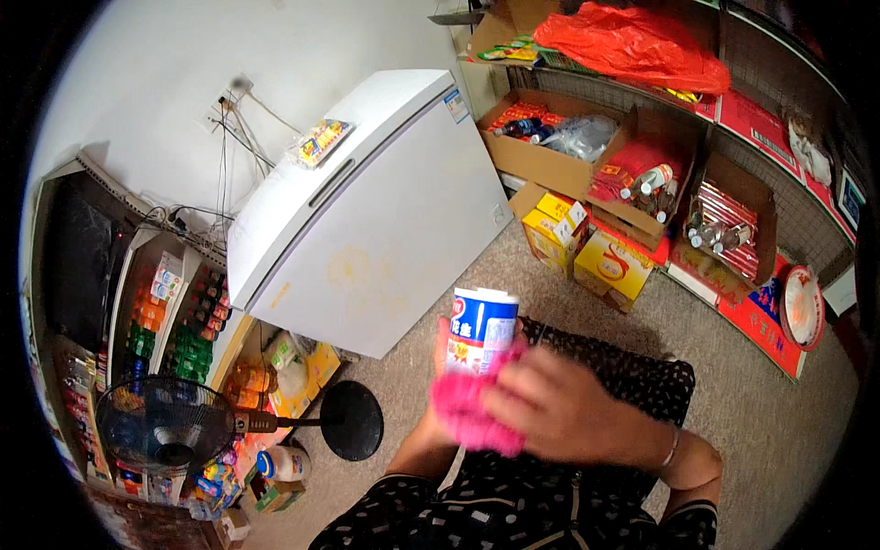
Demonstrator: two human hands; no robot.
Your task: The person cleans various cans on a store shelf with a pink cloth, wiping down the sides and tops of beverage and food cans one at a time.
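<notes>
In front of my lap stands a blue and white can point(483, 333) with a white lid, its label bearing writing. My left hand point(441, 347) grips the can from its left side, and most of that hand is hidden behind the can and the cloth. A bright pink cloth point(474, 412) covers the lower part of the can. Bunched in the fingers of my right hand point(560, 405), the cloth presses against the can's right side and base. The right hand is slightly blurred.
Ahead is a white chest freezer point(385, 240) with a packet point(322, 143) on top. A black pedestal fan point(168, 426) is at left, near drink shelves. Open cartons point(543, 168) with bottles line the right shelving, yellow boxes point(613, 267) before them. A blue-lidded jar point(283, 464) sits lower left.
</notes>
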